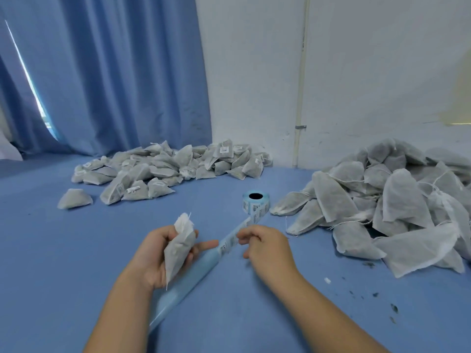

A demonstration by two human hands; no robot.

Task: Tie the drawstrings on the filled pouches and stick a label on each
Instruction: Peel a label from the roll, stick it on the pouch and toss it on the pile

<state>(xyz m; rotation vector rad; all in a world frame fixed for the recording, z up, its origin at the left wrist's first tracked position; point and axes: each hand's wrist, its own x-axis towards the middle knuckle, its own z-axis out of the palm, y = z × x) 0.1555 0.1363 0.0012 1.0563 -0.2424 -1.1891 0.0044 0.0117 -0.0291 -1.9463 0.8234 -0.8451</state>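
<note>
Left hand [163, 256]: fingers curled round a filled pouch [178, 248] of grey non-woven fabric, its gathered top upward.
Right hand [265, 245]: fingertips pinch the label strip [229, 240], which has a glossy blue backing.
Label roll [255, 202]: a cylinder standing on end, just beyond the hands.
Right pile [395, 200]: unlabelled pouches with loose strings.
Far pile [165, 169]: labelled pouches.

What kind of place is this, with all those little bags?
Probably a small packing workroom: a heap of labelled pouches and a heap of unlabelled ones lie on a blue surface, with a roll of labels between them.
</note>
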